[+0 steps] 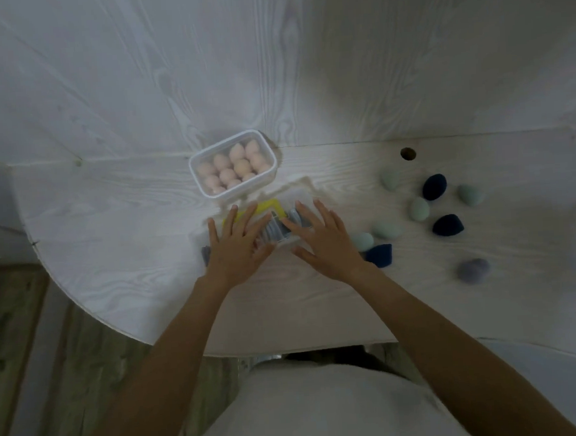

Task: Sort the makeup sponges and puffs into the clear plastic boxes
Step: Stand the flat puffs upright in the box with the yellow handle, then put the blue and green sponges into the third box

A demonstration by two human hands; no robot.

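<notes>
A lidded clear box [233, 165] packed with pink egg-shaped sponges [234, 167] stood at twelve o'clock of a second clear box [263, 219] holding grey puffs [275, 230] and something yellow. At three o'clock of it lay loose mint [419, 208], navy [434, 186] and lilac [473, 270] sponges, scattered apart

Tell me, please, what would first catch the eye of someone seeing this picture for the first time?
Most striking are the left hand and right hand, laid flat with straight fingers on a clear box at the table's middle. Just beyond it stands a lidded clear box packed with pink sponges. To the right, pale green sponges and dark blue sponges lie scattered loose on the white table.
</notes>
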